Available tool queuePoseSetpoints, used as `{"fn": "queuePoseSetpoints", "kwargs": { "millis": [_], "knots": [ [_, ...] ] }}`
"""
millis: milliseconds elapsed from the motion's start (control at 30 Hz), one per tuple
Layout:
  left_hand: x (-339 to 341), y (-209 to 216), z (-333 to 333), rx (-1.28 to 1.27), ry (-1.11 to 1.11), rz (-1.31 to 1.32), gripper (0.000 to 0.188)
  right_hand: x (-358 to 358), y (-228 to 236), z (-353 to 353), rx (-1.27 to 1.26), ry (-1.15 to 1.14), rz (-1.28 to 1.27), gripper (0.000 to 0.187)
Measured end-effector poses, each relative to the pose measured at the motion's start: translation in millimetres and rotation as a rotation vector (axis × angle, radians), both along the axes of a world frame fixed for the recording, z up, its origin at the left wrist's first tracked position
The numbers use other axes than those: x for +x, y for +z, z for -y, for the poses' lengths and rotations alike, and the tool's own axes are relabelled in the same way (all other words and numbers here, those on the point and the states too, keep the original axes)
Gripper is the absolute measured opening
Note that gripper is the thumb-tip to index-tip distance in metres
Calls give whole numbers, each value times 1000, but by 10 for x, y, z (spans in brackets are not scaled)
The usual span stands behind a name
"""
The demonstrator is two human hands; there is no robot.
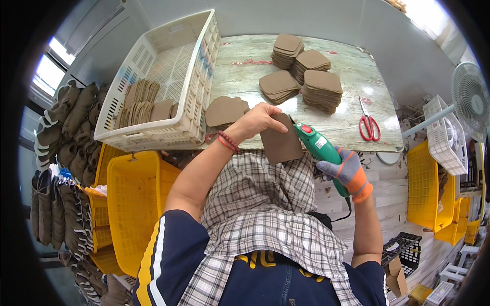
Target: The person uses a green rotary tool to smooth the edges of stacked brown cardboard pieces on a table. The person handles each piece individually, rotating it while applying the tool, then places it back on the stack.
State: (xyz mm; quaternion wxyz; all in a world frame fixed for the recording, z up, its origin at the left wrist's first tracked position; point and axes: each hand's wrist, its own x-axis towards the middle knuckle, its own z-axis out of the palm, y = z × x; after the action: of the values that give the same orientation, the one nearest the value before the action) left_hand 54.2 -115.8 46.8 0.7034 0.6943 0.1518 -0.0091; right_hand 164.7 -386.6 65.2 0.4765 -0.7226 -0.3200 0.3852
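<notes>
My left hand [259, 121] pinches the upper edge of a flat brown piece [282, 145] with rounded corners, which hangs above my lap just off the table's front edge. In my right hand [351, 172], covered by a grey and orange glove, is a green handheld electric cutter [320, 145] with a red switch. Its metal tip lies against the piece's upper right edge; whether it is cutting I cannot tell. Left of my left hand, a low pile of similar pieces [223, 111] sits on the table. Farther back stand several neat stacks of brown pieces [322, 87].
Red-handled scissors [367, 118] lie at the table's right. A white plastic crate [153, 133] with brown pieces inside stands at the left. Yellow crates [130, 204] flank me, and brown shoe-like items [76, 117] are heaped far left. A fan [469, 94] stands right. The cutter's black cord [348, 209] hangs down.
</notes>
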Motion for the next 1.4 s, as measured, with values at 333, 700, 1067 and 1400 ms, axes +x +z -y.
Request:
{"fn": "queuePoseSetpoints", "kwargs": {
  "millis": [333,700,1067,1400],
  "knots": [
    [-486,153,-567,97,355,110,25,27,-60,-163,96,-42,-51,40],
    [596,-527,-829,1493,526,-70,52,133,-365,-5,13,-228,-109,40],
    [1000,-650,-694,988,643,-96,39,78,-468,37,25,-316,-69,34],
    [591,-449,269,-970,790,610,36,-62,-348,-145,27,-370,129,38]
  ]
}}
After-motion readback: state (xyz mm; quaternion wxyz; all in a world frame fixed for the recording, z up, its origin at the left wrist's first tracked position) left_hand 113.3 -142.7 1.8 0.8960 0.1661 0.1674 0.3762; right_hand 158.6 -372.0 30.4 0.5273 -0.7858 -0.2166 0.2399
